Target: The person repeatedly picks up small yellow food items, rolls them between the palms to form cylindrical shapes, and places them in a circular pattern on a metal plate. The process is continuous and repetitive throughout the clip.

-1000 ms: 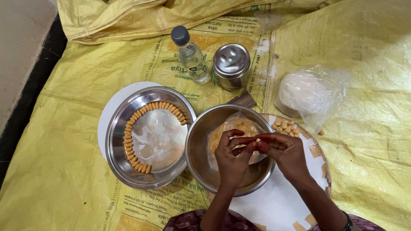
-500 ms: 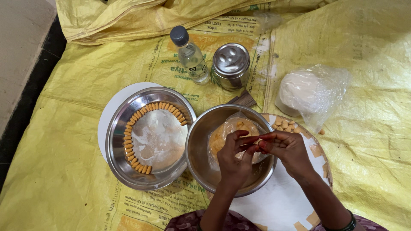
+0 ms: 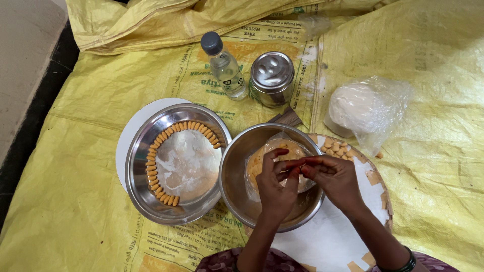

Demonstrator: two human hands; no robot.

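Here, two hands meet over one steel bowl lined with plastic holding orange dough. The left hand and right hand have fingers pinched together on one small dough bit between them. One steel plate beside the bowl carries a curved row of orange pieces. One bottle, one steel tin and one bagged white lump lie beyond.

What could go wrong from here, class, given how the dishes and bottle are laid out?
1. The left hand and right hand meet over the steel bowl; anything pinched between them might drop outside it.
2. The bowl sits against the steel plate, so a nudge could disturb the arc of orange pieces.
3. The clear bottle could tip.
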